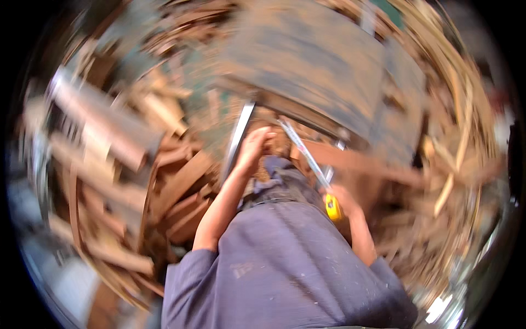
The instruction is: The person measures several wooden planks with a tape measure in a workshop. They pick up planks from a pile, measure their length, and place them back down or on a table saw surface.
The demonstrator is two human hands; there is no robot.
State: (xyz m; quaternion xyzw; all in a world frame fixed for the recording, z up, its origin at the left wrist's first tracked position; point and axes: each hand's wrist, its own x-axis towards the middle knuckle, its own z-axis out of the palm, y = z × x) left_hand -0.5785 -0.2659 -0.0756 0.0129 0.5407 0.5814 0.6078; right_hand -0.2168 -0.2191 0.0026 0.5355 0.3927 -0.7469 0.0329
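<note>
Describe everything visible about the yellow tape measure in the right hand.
The tape measure has a small yellow case, gripped in the right hand low and right of centre. Its pale metal blade is pulled out and runs diagonally up and left, toward the edge of a large weathered wooden board near the left hand. Motion blur hides markings and finer parts.

- The left forearm is rising bare from a rolled purple sleeve at lower centre-left, slanting up toward the middle of the frame.
- The left hand (256,143) is sitting just above centre, its fingers curling forward and downward; motion blur is hiding the grip.
- The right forearm is entering from lower right, angling up and inward.
- The right hand (341,198) is closing in a fist, right of centre.
</note>
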